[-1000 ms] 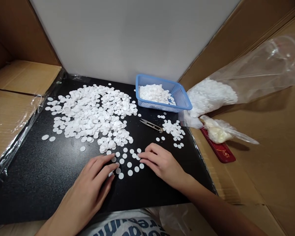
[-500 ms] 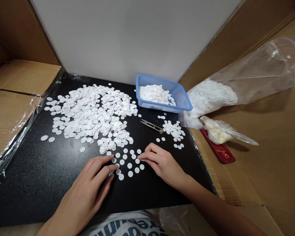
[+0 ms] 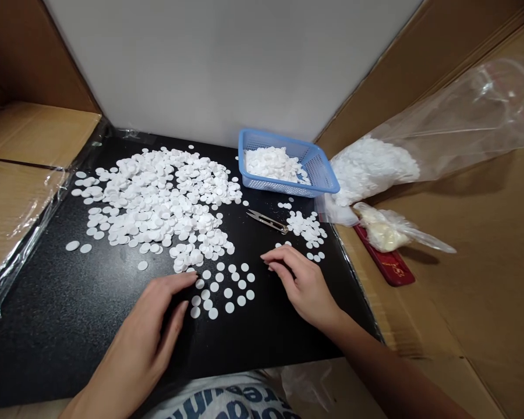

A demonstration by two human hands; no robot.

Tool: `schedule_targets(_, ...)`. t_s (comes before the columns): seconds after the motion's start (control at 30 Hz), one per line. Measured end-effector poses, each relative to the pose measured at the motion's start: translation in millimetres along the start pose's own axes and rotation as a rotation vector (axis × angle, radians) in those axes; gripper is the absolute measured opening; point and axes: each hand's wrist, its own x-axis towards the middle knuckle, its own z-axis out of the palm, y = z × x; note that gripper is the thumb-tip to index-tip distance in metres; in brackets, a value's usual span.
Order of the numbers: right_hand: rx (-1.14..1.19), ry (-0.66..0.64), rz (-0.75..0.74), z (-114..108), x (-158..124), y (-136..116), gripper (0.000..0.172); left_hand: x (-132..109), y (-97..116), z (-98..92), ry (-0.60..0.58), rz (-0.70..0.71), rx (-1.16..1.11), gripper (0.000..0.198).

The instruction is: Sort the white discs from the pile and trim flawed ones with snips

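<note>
Several small white round discs (image 3: pixel 229 293) lie spread out singly on the black tabletop between my hands. My left hand (image 3: pixel 151 308) is at their left side, thumb and fingers apart, the index fingertip by a disc at the upper left of the group. To the right of the spread discs hovers my right hand (image 3: pixel 299 282), fingers curved with a small gap between thumb and index finger; nothing shows between them. A large heap of white discs (image 3: pixel 157 198) lies beyond my left hand. Thread snips (image 3: pixel 267 222) rest on the table past my right hand.
A blue plastic basket (image 3: pixel 288 187) with white discs stands at the back. Right of the snips is a small disc pile (image 3: pixel 307 228). A clear bag of white discs (image 3: pixel 373 169), a knotted bag (image 3: pixel 384 230) and a red case (image 3: pixel 393 269) lie on cardboard at right.
My right hand has moved right and slightly up, away from the spread discs. My left hand has shifted a little left, uncovering discs at the group's left edge.
</note>
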Motion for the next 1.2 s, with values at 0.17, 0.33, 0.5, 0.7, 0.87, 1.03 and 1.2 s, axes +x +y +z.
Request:
schedule_targets(0.17, 0.08, -0.031, 0.034, 12.9, -4.2, -2.2, 0.031, -2.6, -1.5, -0.5, 0.053, -0.157, -0.114, 0.018)
schedule_targets(0.33, 0.071, -0.111, -0.037, 26.4, -3.4, -8.1, 0.044, -5.3, 0.3, -1.9, 0.112, -0.23, -0.218, 0.011)
schedule_targets(0.5, 0.069, -0.191, -0.087, 35.1, 1.7, -13.6, 0.052, -4.0, 4.5, -4.4, 0.123, -0.235, -0.248, 0.013)
schedule_targets(0.7, 0.117, -0.264, -0.124, 45.9, 2.7, -26.9, 0.061, -4.7, 6.6, -2.0, -0.017, -0.113, -0.177, 0.011)
schedule_targets(0.87, 0.144, -0.301, -0.132, 52.0, -2.7, -34.9, 0.065, -7.8, 4.2, 5.9, -0.133, -0.046, -0.083, 0.021)
schedule_targets(1.03, 0.169, -0.311, -0.129, 52.3, -9.0, -40.4, 0.062, -10.1, 6.1, 6.9, -0.207, 0.022, -0.021, 0.029)
schedule_targets(1.2, 0.193, -0.333, -0.143, 51.9, -26.1, -52.6, 0.06, -23.1, 13.1, 1.0, -0.246, 0.035, -0.099, 0.034)
